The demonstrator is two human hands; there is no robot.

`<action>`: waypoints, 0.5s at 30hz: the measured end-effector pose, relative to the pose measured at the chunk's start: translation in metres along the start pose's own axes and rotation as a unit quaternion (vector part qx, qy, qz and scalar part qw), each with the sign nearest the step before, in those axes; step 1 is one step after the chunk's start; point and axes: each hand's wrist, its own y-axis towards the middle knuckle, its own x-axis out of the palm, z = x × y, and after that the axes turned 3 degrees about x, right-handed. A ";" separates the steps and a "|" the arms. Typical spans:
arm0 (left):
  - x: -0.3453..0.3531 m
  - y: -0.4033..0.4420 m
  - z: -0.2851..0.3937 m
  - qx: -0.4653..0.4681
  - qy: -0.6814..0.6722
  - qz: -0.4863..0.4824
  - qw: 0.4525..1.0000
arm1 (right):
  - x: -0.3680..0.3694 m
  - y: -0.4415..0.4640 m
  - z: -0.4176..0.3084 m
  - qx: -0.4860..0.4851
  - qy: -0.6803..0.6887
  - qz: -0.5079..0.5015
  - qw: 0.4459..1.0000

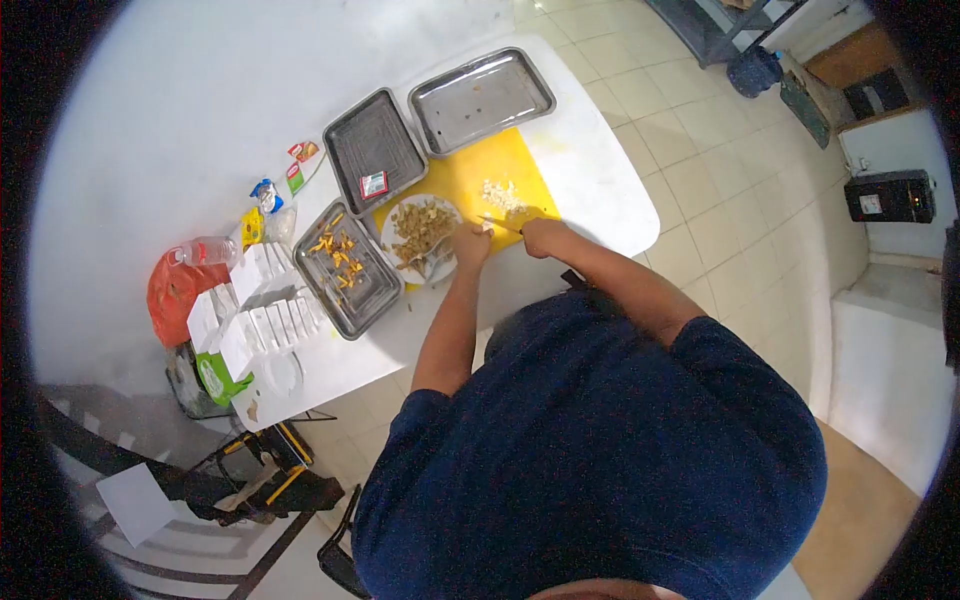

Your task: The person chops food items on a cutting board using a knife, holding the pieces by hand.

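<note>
My right hand [545, 238] is closed around the handle of a knife [505, 225], its blade pointing left across the yellow cutting board [525, 160]. Close to the blade tip, my left hand [470, 246] pinches a small white piece [487, 227], too small to name. Just beyond the knife lies a pile of chopped white bits [498, 193] on the board. A white plate [447, 272] heaped with brownish chopped pieces [420, 228] sits beside my left hand, which partly covers its right edge.
Left of the plate, a metal tray [362, 318] holds orange-yellow strips. Two more trays [350, 135] [480, 85] stand at the back, one with a small red packet [374, 184]. White boxes [265, 335], a plastic bottle [205, 251] and an orange bag [175, 300] crowd the left end.
</note>
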 end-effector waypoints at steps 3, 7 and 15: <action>-0.003 0.001 0.004 -0.020 0.000 -0.024 1.000 | -0.016 -0.021 -0.012 0.009 0.001 0.008 1.000; -0.008 0.000 0.007 -0.002 0.012 -0.038 0.999 | -0.010 -0.019 -0.018 0.024 -0.012 0.007 1.000; 0.012 0.006 -0.015 0.016 -0.010 0.011 1.000 | 0.042 0.015 0.021 0.026 0.069 0.039 0.997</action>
